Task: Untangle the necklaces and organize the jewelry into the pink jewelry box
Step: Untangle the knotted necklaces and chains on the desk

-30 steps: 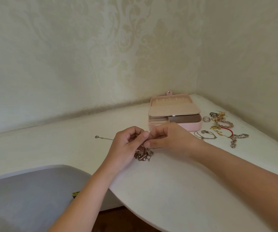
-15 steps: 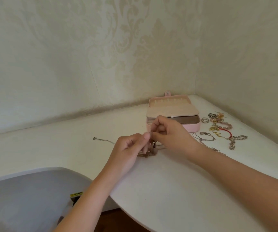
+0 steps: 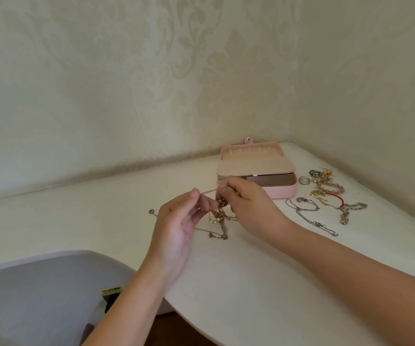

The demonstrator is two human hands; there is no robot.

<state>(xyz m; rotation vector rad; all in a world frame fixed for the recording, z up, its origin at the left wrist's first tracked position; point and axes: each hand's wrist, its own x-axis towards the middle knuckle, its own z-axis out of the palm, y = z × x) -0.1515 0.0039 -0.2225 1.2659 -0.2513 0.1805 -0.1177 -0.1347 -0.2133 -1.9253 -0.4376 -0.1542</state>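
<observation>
**A:** Where do we begin reading the figure?

**B:** At the grip. We see the left hand [image 3: 176,228] pinching one strand of the tangle of thin gold and silver metal necklaces [image 3: 217,218] between thumb and forefinger. The right hand [image 3: 249,206] pinches the same strand further along, so a short length runs taut between the two.

**A:** And the remainder of the tangle?

**B:** It hangs in a knot below the fingers, its lower loops lying on the white curved table [image 3: 226,283]. One thin strand trails leftward behind the left hand.

**A:** Where do we find the box?

**B:** The pink rectangular jewelry box [image 3: 281,192] stands open just behind the right hand, near the corner of the cream patterned wallpaper [image 3: 201,83], its pale lining showing. We cannot tell whether any piece lies inside.

**A:** What lies to its right?

**B:** A silver link chain [image 3: 308,216] lies on the table beside the right forearm. Beyond it is a heap of loose rings, beads and bracelets [image 3: 326,186], apart from the box.
</observation>
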